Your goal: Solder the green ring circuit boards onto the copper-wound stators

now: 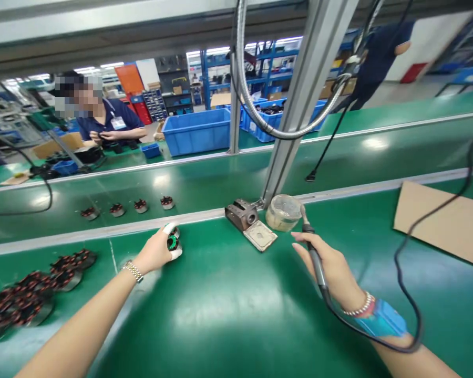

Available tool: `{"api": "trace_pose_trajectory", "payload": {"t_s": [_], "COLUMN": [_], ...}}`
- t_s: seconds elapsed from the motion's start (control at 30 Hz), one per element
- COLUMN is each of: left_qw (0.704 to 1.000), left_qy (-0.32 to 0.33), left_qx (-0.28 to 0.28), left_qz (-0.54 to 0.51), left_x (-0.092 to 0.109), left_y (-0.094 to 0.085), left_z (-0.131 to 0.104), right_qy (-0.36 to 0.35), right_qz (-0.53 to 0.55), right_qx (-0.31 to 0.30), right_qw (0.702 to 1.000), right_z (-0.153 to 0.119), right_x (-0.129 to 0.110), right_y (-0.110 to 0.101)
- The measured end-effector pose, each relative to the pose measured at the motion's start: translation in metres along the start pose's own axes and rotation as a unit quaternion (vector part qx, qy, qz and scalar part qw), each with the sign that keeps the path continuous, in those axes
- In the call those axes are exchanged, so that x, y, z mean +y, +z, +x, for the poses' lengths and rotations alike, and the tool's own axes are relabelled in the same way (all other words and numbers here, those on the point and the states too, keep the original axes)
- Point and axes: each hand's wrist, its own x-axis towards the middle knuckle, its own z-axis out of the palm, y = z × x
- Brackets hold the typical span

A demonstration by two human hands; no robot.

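Gripping iron (317, 265) by handle, presumably for heat clearance, right hand (334, 269) has tip (304, 212) near tub (283, 216); left hand (155, 252) pinches part (173, 242) edgewise, seemingly to leave its green face exposed.

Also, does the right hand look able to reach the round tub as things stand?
Probably yes: the right hand is near the round tub with nothing seen blocking it, though the soldering iron it holds could hinder grasping.
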Motion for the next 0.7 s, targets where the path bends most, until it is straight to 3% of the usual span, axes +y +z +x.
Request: {"api": "trace_pose_trajectory", "payload": {"t_s": [0.2,0.3,0.37,0.43,0.53,0.63,0.7], "left_qw": [0.998,0.997,0.997,0.997,0.996,0.996,0.996], "left_qy": [-0.017,-0.042,-0.049,-0.056,-0.065,-0.057,-0.027], "left_qx": [0.053,0.054,0.045,0.034,0.028,0.034,0.047], "left_qz": [0.035,0.045,0.043,0.045,0.051,0.060,0.073], "left_x": [0.016,0.025,0.026,0.026,0.025,0.021,0.011], "left_y": [-0.014,-0.004,0.007,0.016,0.015,-0.001,-0.013], "left_z": [0.103,0.151,0.167,0.171,0.155,0.117,0.080], "right_qy": [-0.006,0.012,0.030,0.043,0.079,0.176,0.239], "right_qz": [0.000,-0.021,-0.052,-0.071,-0.039,0.098,0.218], "right_qx": [-0.049,-0.034,0.004,0.034,0.057,0.072,0.071], "right_qw": [0.999,0.999,0.998,0.996,0.994,0.977,0.944], "right_z": [0.024,0.021,0.016,0.013,0.014,0.019,0.025], "right_x": [0.020,0.020,0.016,0.011,0.001,-0.011,-0.018], "right_y": [-0.001,-0.010,-0.019,-0.027,-0.030,-0.019,-0.004]}}
